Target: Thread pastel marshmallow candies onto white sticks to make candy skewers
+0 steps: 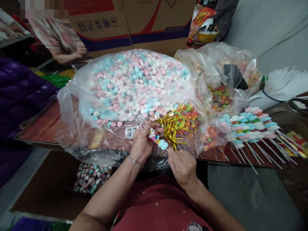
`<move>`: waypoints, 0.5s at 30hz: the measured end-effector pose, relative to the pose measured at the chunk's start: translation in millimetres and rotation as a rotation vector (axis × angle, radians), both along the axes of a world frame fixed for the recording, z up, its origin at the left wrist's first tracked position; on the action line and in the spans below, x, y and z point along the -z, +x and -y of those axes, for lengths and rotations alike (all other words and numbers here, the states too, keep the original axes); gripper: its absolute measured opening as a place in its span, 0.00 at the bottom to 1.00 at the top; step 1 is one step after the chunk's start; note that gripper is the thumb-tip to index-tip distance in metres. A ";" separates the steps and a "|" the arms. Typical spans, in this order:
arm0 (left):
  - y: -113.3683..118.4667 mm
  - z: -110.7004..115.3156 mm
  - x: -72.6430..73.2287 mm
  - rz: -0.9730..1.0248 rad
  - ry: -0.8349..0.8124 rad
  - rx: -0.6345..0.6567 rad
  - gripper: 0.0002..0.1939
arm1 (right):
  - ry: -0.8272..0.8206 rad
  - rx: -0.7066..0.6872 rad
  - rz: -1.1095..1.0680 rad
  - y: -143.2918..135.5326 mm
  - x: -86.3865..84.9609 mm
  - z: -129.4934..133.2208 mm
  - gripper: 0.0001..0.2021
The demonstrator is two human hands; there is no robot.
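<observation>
Above the table's front edge, my left hand [142, 138] is closed around a printed clear plastic sleeve [140, 120]. A candy skewer [163, 145] lies partly inside that sleeve, its pale blue sweets sticking out at the lower right. The fingers of my right hand [182, 164] pinch the skewer's white stick just below those sweets. Gold twist ties [171, 128] are heaped just behind my hands, beside and on colourful ring candies [186, 118]. Behind them spreads a large clear bag of pink, blue and white sweets [141, 77].
Stacked candy skewers [255, 125] lie at the right, sticks over the edge, near a bundle of white sticks [286, 83]. An open carton [48, 189] below left holds wrapped skewers [92, 178]. A large cardboard box [144, 25] and another person's hand [81, 49] are behind.
</observation>
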State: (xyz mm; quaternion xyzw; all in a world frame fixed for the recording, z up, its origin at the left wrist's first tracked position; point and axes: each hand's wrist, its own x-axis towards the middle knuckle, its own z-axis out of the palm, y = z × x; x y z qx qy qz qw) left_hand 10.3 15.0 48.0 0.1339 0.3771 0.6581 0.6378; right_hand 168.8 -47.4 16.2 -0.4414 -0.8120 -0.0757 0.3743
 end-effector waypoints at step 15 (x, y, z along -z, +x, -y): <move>26.9 15.6 13.9 0.150 0.049 0.034 0.20 | -1.245 -0.134 -1.146 -18.7 -5.6 12.5 0.13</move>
